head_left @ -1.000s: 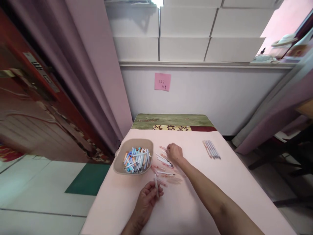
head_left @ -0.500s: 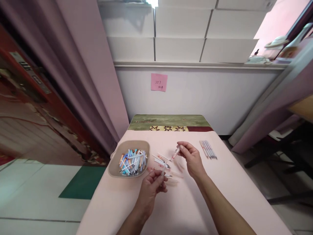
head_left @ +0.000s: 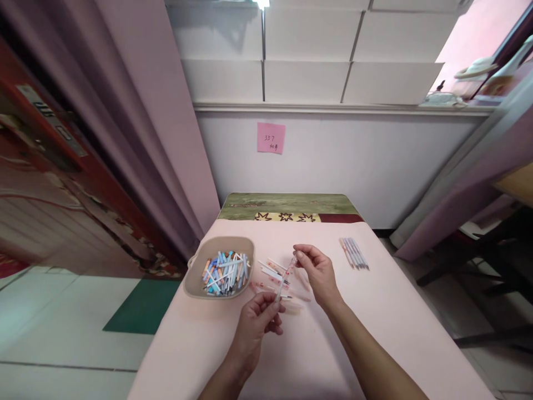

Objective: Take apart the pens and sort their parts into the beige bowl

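Note:
Between my two hands a slim, see-through pen (head_left: 285, 278) with red marks slants over the table. Its lower end is pinched in my left hand (head_left: 259, 318). My right hand (head_left: 317, 272) grips the upper end with thumb and fingertips. Whether the two ends are one piece or separate parts meeting, I cannot tell. Below them lies a loose pile of white refills (head_left: 271, 273) with dark tips and clear, red-patterned pen barrels (head_left: 300, 294). My fingers hide part of this pile.
A beige basket (head_left: 192, 286) of blue, orange and white pen parts stands at the left. Several finished-looking pens (head_left: 353, 254) lie side by side at the right. Pink cloth (head_left: 316, 355) covers the table. A pink note (head_left: 271, 138) is on the wall behind.
My right hand has moved left and slightly down, bringing its pen part in line with the piece in my left hand. The left hand has hardly moved.

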Demonstrator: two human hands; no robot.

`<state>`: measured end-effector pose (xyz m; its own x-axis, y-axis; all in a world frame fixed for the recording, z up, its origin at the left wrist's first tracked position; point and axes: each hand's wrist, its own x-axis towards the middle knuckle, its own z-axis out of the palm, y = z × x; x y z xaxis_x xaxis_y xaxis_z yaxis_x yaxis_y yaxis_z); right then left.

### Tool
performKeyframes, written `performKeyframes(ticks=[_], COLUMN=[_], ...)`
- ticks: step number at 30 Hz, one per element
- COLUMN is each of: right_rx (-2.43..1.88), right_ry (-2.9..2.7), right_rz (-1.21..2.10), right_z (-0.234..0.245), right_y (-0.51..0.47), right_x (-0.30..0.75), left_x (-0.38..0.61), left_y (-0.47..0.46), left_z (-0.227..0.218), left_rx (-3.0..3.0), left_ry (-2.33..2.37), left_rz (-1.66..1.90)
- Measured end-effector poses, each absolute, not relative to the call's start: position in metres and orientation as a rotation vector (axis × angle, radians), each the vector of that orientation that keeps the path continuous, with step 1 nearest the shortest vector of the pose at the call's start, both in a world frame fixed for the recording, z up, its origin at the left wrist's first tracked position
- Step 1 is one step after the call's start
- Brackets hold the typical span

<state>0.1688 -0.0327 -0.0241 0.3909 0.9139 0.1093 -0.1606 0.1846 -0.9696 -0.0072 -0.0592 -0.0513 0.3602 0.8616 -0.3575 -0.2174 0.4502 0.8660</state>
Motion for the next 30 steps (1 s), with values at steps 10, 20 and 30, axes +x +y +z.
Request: performKeyframes(ticks=[10,20,30], right_rx=[-1.084,-0.816,-0.916], right_ry=[-0.886,-1.018,-0.879], right_rz=[1.073,1.621,1.534], right_z=[-0.026,-0.026,-0.022], right_y=[-0.046,-0.077,-0.072], right_x=[0.159,0.149,0.138], left_x=[-0.004,-0.010,-0.006], left_y=[-0.062,-0.068,-0.068], left_z=[-0.046,-0.036,-0.027], left_rx=[0.818,0.777,0.890], left_ry=[0.899,0.697,0.740], left_rz=[0.787,0.738,0.804])
